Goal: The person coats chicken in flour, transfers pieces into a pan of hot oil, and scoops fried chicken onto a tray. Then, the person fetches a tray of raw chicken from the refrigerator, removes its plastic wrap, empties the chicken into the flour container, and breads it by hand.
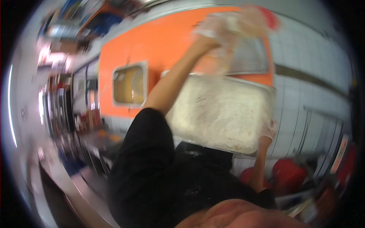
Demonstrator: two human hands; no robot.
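A large metal tray (213, 146) full of white flour-like powder (220, 110) lies in front of my body. My left hand (213, 28), in a clear plastic glove, is stretched out beyond the tray's far side. It is closed at a blurred pale thing with a red end (253, 22), whose kind I cannot make out. Below it a pale streak (225, 62) reaches down toward the powder. My right hand (269, 131), also gloved, is at the tray's right rim with its fingers curled over the edge.
An orange worktop (159, 38) carries a sunken metal container of yellowish liquid (129, 89) at left. A flat grey metal tray (249, 57) sits beyond the powder. White tiles (304, 57) line the right side. Red round objects (289, 174) stand low at right.
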